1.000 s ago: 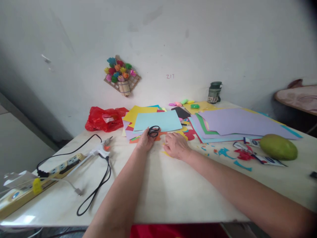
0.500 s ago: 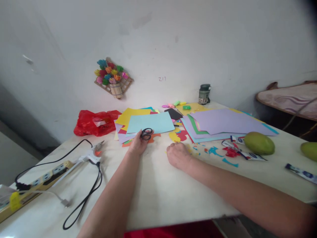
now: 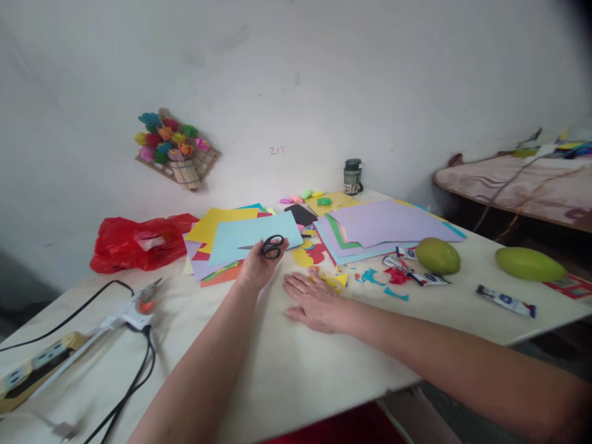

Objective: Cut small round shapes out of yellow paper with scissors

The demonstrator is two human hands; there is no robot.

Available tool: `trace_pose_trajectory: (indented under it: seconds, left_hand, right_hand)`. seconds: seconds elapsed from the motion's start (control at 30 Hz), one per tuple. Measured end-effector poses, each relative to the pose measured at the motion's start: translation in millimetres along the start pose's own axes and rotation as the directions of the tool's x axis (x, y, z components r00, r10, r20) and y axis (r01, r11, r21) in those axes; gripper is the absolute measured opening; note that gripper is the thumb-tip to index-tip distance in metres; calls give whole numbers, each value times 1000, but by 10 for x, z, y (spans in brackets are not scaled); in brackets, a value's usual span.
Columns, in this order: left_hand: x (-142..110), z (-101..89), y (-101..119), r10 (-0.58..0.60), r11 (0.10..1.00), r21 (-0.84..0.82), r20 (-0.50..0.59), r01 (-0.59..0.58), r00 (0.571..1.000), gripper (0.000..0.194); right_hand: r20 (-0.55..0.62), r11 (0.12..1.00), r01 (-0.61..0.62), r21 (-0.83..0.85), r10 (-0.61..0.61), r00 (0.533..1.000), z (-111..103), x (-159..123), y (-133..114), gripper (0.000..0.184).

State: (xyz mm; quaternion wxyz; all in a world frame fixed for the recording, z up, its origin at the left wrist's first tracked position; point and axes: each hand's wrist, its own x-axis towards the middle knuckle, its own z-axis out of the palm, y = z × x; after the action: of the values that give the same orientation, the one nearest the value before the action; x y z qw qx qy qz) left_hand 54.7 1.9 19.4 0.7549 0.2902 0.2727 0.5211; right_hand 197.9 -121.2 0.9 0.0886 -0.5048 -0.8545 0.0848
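Observation:
A pair of black-handled scissors [image 3: 272, 248] is in my left hand [image 3: 259, 266], its blades pointing left over a light blue sheet of paper [image 3: 235, 237]. My right hand [image 3: 314, 301] lies flat on the white table [image 3: 319, 376], fingers spread and pointing left. Yellow paper scraps [image 3: 337, 282] touch or lie just beyond its far side. Past these, red and yellow cut paper pieces [image 3: 317, 254] rest near the paper stacks. Small blue scraps [image 3: 371, 277] are scattered to the right of that hand.
On the left are a red plastic bag [image 3: 143, 243], a hot glue gun [image 3: 139, 308] with its cord, and a power strip [image 3: 41, 367]. Purple sheets [image 3: 383, 223], two green mangoes [image 3: 438, 256] and glue tubes [image 3: 506, 301] occupy the right. A dark green bottle [image 3: 353, 177] stands at the back.
My right hand has gone from closed to flat with spread fingers, and yellow scraps now show beside it. My left hand still holds the scissors, slightly raised. The view has swung right.

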Motion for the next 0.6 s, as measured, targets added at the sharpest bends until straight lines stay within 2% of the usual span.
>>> trace_pose_trajectory:
  seconds: [0.2, 0.37, 0.5, 0.6]
  left_hand:
    - [57, 219, -321, -120, 993, -12, 59, 121, 991, 37]
    - [75, 303, -423, -139, 990, 4, 45, 139, 989, 36]
    - [64, 335, -429, -137, 990, 7, -3, 137, 991, 35]
    - [48, 349, -418, -138, 990, 5, -15, 138, 990, 36]
  right_hand:
    - [-28, 995, -85, -48, 84, 996, -69, -354, 257, 64]
    - [-43, 980, -182, -78, 179, 983, -124, -685, 528, 63]
    - [-131, 977, -188, -104, 174, 976, -164, -884, 768, 55]
    - [-263, 977, -170, -130, 131, 956, -190, -946, 887, 42]
